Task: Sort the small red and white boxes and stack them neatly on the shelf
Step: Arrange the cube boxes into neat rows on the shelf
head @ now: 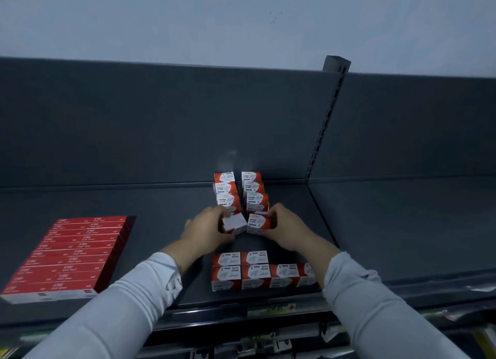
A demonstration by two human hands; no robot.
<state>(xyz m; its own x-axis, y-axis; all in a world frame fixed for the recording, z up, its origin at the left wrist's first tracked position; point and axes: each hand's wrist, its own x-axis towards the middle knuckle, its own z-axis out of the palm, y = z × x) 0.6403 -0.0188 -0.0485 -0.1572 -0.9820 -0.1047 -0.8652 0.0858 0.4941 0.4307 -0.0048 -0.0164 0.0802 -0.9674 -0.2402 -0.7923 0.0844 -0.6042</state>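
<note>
Closest to the front edge of the shelf (161, 203), a front group (255, 275) of small red and white boxes is seen. Four are lined up along the edge and two more are set just behind the row's left end, with their print upside down to the camera. Whether a second layer lies beneath them cannot be told. These boxes are judged not yet sorted.

Just beyond, over the middle of the shelf, one box is held in each hand. The fingers of the left hand (206, 232) are curled round the left box (234, 222), which is tilted with a plain white face uppermost. The right box (258, 222) is pinched between the thumb and fingers of the right hand (287, 230) and is held nearly level, label up. The two held boxes almost meet at their near corners.

Directly behind them, a left column (226, 193) and a right column (255, 193) are laid from the hands to the back panel (161, 122), with a narrow gap between them. Each is several boxes long, with labels mostly facing up. The held boxes are at the near ends of these columns, so they are judged to be the next ones added.

Roughly half the work is judged done, and at least six boxes are left at the front.

Toward the front left corner, well apart, flat red packs (67, 256) are arranged in a tidy block.
</note>
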